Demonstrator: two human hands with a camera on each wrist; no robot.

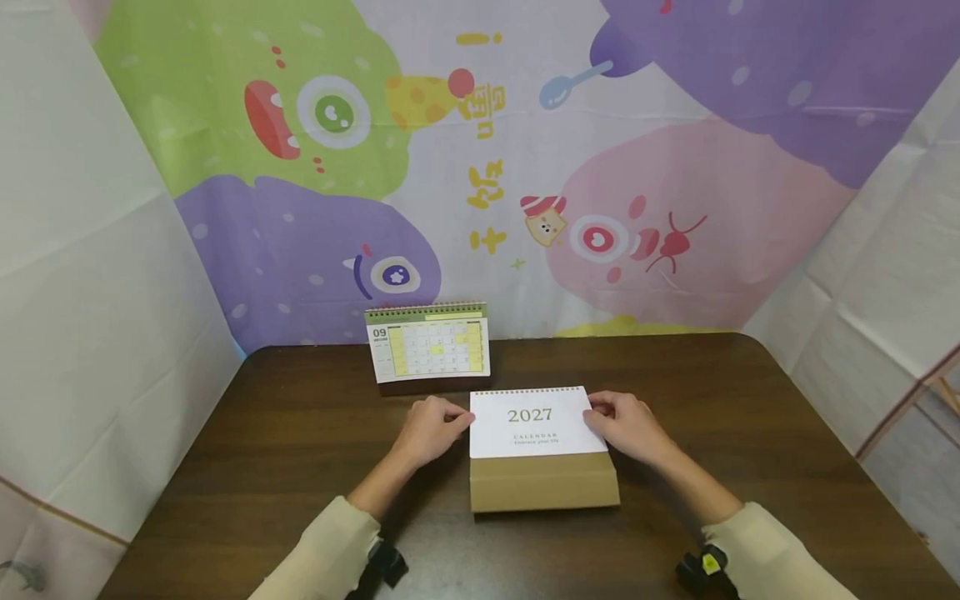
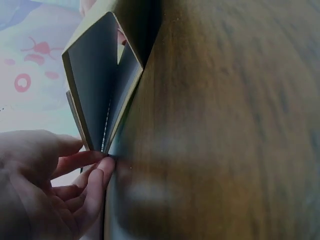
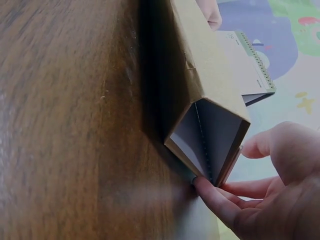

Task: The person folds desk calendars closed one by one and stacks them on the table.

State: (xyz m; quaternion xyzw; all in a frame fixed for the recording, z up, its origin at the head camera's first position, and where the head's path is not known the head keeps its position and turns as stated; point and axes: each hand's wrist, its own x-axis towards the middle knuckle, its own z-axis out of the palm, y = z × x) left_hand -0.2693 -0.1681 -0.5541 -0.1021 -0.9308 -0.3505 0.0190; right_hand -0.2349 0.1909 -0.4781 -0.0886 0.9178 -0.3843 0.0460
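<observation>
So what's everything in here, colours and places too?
Table: 1, dark brown, centre
2027 calendar: 1, white and tan, table's middle
09 calendar: 1, white, green, yellow, farther back, left
Backdrop: 1, multicoloured, behind table
Side cloths: 2, whitish, both sides
Unclear object: 1, grey, head view's lower left
Wrist cameras: 2, black, one per arm
Sleeves: 2, pale cream, forearms
Left grip: 1, bare, on 2027 calendar's left edge
Right grip: 1, bare, its right edge
</observation>
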